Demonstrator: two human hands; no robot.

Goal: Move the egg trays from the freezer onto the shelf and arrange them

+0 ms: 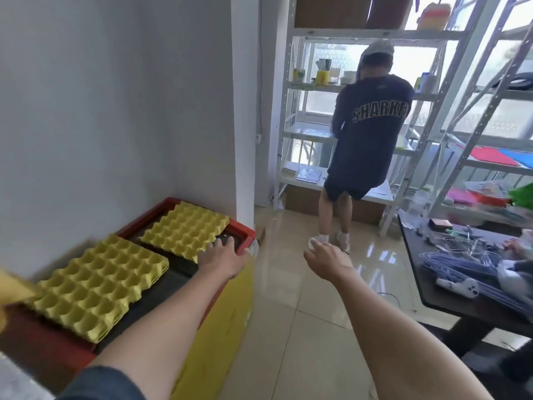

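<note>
Two stacks of yellow egg trays lie on the dark lid of a red-rimmed chest freezer at the left. The far stack sits near the wall corner, the near stack closer to me. My left hand reaches to the right edge of the far stack, fingers spread and touching its corner, without a clear grip. My right hand hangs in the air over the tiled floor, loosely curled and holding nothing. A white metal shelf stands at the back of the room.
A person in a dark sweatshirt stands facing the white shelf, back to me. A dark table at the right holds blue cables, a white controller and small items. More racks with coloured sheets stand at the far right. Beige tiled floor lies between.
</note>
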